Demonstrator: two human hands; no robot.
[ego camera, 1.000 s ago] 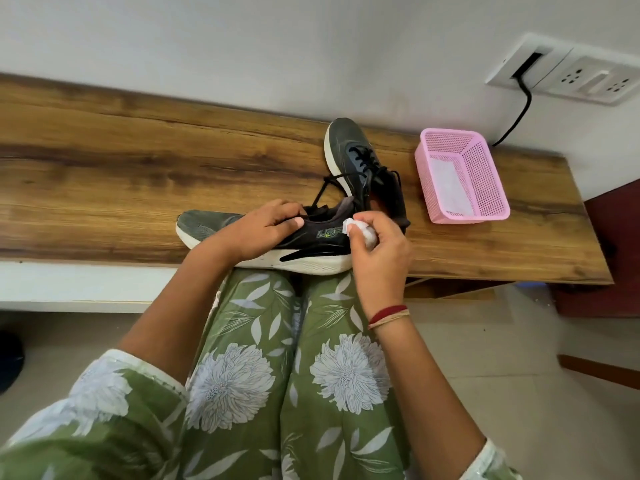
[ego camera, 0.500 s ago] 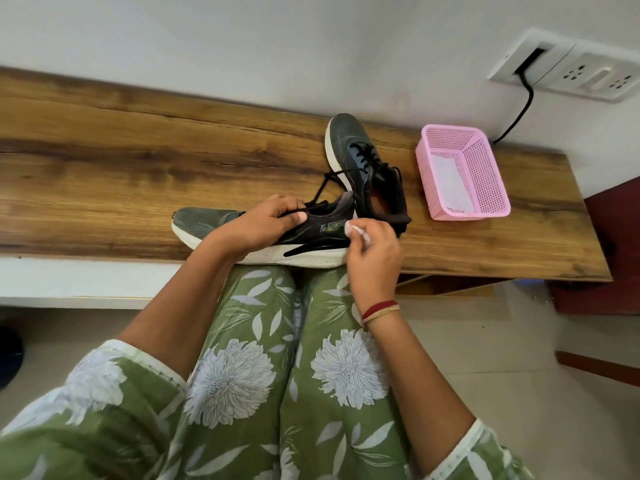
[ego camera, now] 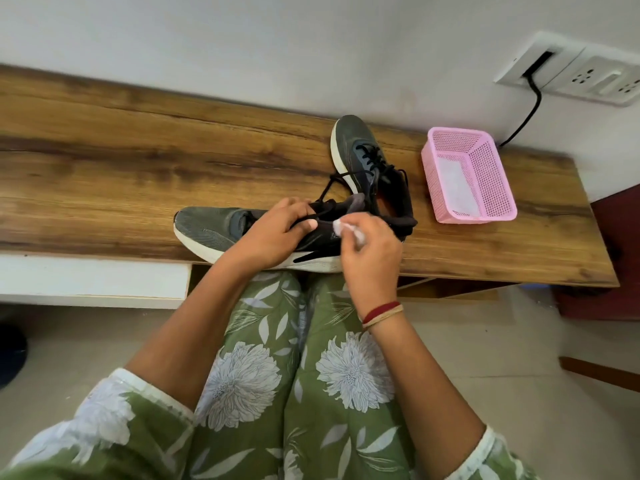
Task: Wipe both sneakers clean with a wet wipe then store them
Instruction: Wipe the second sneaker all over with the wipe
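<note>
On my feed, the near sneaker (ego camera: 207,226) lies along the tabletop's (ego camera: 104,168) front edge, near the pink basket (ego camera: 498,188). The second sneaker (ego camera: 356,147) stands just beside the basket. The left hand (ego camera: 273,237) grips the near sneaker over its laces, fingers curled round the upper. The right hand (ego camera: 370,251) pinches a balled wet wipe (ego camera: 341,227) against that sneaker's collar. I see a white sheet (ego camera: 453,188) inside the basket.

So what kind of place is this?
Likely a room in a home: a wooden bench along a plain wall, a wall socket panel with a black cable plugged in, and a pale floor.
</note>
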